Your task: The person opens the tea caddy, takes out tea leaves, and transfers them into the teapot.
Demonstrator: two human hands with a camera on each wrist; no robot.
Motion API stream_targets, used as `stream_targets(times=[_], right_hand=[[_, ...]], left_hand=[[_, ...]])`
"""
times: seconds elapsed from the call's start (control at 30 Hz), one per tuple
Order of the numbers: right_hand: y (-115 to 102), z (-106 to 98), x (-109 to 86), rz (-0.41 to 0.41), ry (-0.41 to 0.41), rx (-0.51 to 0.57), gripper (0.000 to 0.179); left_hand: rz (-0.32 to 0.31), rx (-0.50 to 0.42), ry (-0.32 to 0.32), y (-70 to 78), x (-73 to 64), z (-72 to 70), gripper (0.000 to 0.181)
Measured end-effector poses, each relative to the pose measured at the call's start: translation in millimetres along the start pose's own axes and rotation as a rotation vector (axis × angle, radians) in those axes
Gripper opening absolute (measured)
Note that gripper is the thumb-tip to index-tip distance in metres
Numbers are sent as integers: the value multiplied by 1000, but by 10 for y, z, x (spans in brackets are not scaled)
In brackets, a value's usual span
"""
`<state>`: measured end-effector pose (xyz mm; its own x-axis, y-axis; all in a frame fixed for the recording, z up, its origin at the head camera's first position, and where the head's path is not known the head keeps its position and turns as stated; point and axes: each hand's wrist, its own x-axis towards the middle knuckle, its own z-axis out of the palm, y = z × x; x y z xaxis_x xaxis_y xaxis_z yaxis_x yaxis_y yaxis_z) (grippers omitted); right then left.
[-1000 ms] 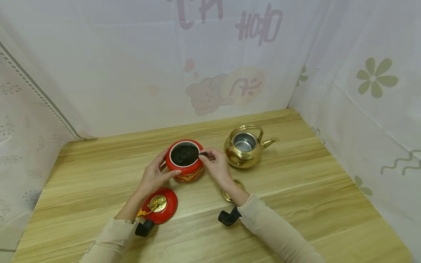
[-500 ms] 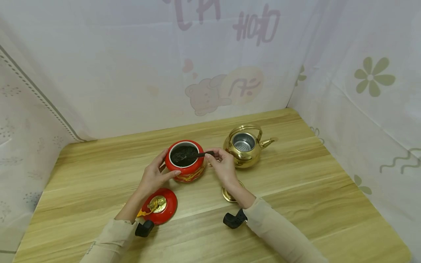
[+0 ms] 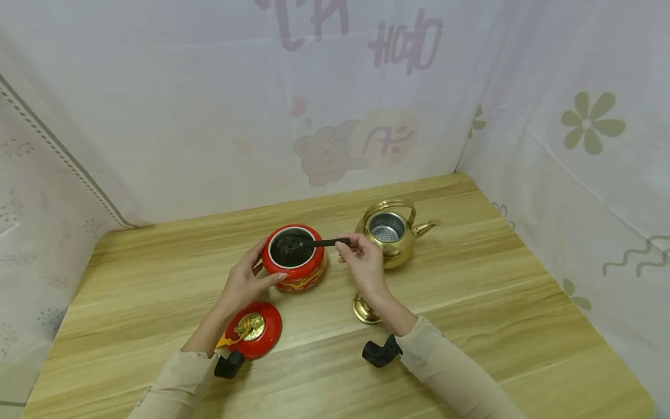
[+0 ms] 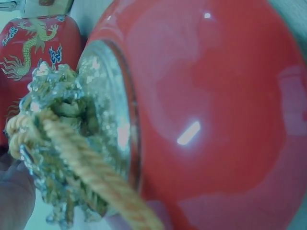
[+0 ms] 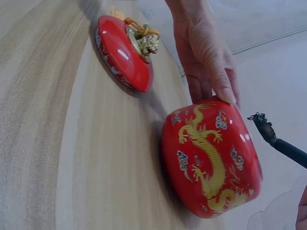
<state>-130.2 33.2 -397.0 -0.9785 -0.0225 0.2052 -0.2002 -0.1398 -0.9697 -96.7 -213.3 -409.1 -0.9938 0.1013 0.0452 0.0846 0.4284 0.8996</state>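
Observation:
My left hand grips a red jar with a gold dragon, thumb across its near side and fingers round the left. Dark tea leaves fill much of the jar. My right hand pinches the handle of a dark spoon over the jar's mouth. In the right wrist view, the spoon's bowl carries a small heap of leaves above the rim. The red jar lid, with its gold knob and orange cord, lies below my left wrist and looms large in the left wrist view.
A gold kettle stands uncovered just beyond my right hand, its steel strainer showing and its spout pointing right. The gold kettle lid lies partly hidden under my right wrist. Printed cloth walls border the wooden table.
My right hand has moved right, drawing the spoon up out of the leaves, so more of the spoon shows. My left hand stays on the jar.

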Motion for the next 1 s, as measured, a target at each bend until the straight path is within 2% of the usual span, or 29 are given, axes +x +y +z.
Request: stream_targets(times=[0.27, 0.5, 0.7, 0.8, 0.87, 1.0], right_hand=[[-101, -44, -8, -74, -4, 83, 20], [-234, -121, -36, -73, 5, 107, 22], [-381, -267, -71, -116, -2, 125, 20], [-455, -350, -87, -152, 4, 134, 18], [-502, -403, -95, -161, 13, 155, 17], [-584, -519, -113, -153, 32, 180, 22]], left_hand=[[11, 35, -6, 19, 0, -13, 88], [-7, 77, -6, 53, -14, -24, 89], [-45, 172, 37, 148, -5, -16, 91], [-58, 187, 61, 228, 17, 5, 93], [-44, 173, 76, 288, 38, 30, 93], [34, 158, 99, 407, 75, 105, 91]])
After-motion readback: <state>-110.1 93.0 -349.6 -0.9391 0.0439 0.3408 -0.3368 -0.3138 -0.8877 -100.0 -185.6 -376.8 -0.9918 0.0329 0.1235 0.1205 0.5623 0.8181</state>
